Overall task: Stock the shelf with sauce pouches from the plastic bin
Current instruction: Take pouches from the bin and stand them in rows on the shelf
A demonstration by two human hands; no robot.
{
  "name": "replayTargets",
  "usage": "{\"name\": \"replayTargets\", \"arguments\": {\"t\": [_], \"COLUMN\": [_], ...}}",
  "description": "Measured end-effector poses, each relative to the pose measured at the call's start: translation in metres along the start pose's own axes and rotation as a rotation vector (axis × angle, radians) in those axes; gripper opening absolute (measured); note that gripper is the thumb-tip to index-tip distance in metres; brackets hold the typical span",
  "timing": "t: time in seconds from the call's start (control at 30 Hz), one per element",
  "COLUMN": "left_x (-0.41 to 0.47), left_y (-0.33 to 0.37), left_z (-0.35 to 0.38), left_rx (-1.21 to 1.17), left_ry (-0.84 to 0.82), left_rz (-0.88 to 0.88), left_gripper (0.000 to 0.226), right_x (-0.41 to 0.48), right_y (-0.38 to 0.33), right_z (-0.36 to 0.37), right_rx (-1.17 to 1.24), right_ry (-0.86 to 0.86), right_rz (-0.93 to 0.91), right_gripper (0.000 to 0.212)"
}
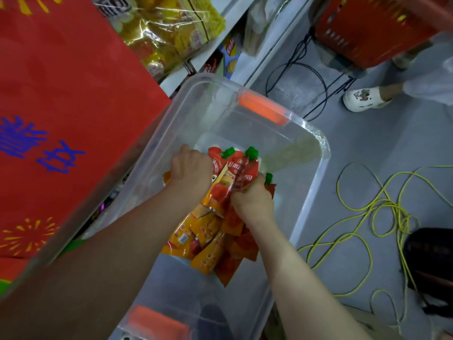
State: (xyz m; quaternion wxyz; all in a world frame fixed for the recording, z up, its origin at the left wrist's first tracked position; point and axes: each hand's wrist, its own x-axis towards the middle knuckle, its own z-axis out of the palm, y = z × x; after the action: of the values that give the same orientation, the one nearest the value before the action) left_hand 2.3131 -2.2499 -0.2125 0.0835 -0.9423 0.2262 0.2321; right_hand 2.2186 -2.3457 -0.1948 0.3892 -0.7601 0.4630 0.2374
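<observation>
A clear plastic bin [306, 192] with orange handles stands on the floor below me. Inside it, both hands grip one bunch of red and orange sauce pouches [213, 231] with green caps. My left hand [191, 168] is closed on the bunch's upper left side. My right hand [252, 197] clutches the pouches on the right, near their necks. The pouch bottoms hang toward me, over the bin's floor. The shelf [186, 72] runs along the upper left, holding yellow snack packs.
A large red banner [61, 106] covers the shelf front at left. Yellow cable [367, 217] and black cable [306, 77] lie on the grey floor at right. Another person's white shoe [362, 98] and a red basket [372, 28] are at upper right. A dark bag [429, 266] sits at right.
</observation>
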Motion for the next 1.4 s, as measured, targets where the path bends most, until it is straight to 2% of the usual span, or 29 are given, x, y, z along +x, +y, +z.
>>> {"name": "replayTargets", "arguments": {"t": [0.1,0.2,0.23,0.3,0.37,0.43,0.5,0.57,0.63,0.73,0.83,0.9,1.0,1.07,1.2,1.33,1.4], "left_x": [-0.04,-0.062,-0.063,-0.056,-0.052,-0.05,-0.045,-0.037,-0.034,-0.053,-0.092,-0.117,-0.153,-0.175,-0.219,-0.278,-0.314], "left_y": [-0.01,-0.017,-0.02,-0.026,-0.024,-0.015,-0.009,-0.01,-0.015,-0.026,-0.038,-0.043,-0.039,-0.039,-0.058,-0.087,-0.104], "left_z": [-0.002,0.008,0.012,0.016,0.021,0.029,0.034,0.035,0.032,0.025,0.013,0.004,-0.017,-0.033,-0.062,-0.097,-0.113], "left_rx": [-0.039,-0.27,-0.35,-0.474,-0.411,-0.293,-0.14,-0.125,-0.246,-0.444,-0.665,-0.938,-1.4,-1.628,-1.787,-1.906,-1.966], "left_ry": [0.093,-0.039,-0.028,-0.053,-0.134,-0.141,-0.055,-0.019,-0.008,0.094,0.142,0.112,0.039,-0.05,-0.121,-0.017,0.043], "left_rz": [0.067,-0.008,-0.047,-0.109,-0.09,-0.086,-0.048,-0.037,-0.093,-0.183,-0.239,-0.24,-0.17,-0.158,-0.113,-0.148,-0.167], "left_gripper": [0.024,0.034,0.041,0.073,0.095,0.086,0.058,0.04,0.039,0.04,0.042,0.042,0.045,0.048,0.054,0.037,0.037], "right_x": [0.002,0.002,0.002,0.003,0.006,0.007,0.01,0.014,0.017,0.017,0.008,-0.005,-0.032,-0.053,-0.107,-0.178,-0.214], "right_y": [0.002,0.005,0.006,0.006,0.005,0.003,0.005,0.007,0.008,0.008,0.011,0.013,0.013,0.007,-0.011,-0.035,-0.044], "right_z": [-0.001,0.005,0.008,0.014,0.018,0.02,0.022,0.022,0.021,0.016,0.009,0.003,-0.005,-0.014,-0.031,-0.04,-0.039], "right_rx": [0.122,0.19,0.182,0.133,0.09,0.074,0.058,0.05,0.06,0.113,0.313,0.494,0.684,0.733,0.734,0.663,0.648], "right_ry": [0.033,0.003,-0.006,-0.02,-0.029,-0.022,-0.017,-0.024,-0.033,-0.024,-0.009,-0.019,-0.108,-0.142,-0.178,-0.216,-0.239], "right_rz": [0.021,0.043,0.035,0.004,-0.019,-0.023,-0.029,-0.037,-0.05,-0.047,0.02,0.04,0.033,0.018,-0.103,-0.261,-0.338], "right_gripper": [0.046,0.048,0.049,0.05,0.05,0.051,0.049,0.047,0.048,0.048,0.028,0.017,0.022,0.028,0.029,0.033,0.034]}}
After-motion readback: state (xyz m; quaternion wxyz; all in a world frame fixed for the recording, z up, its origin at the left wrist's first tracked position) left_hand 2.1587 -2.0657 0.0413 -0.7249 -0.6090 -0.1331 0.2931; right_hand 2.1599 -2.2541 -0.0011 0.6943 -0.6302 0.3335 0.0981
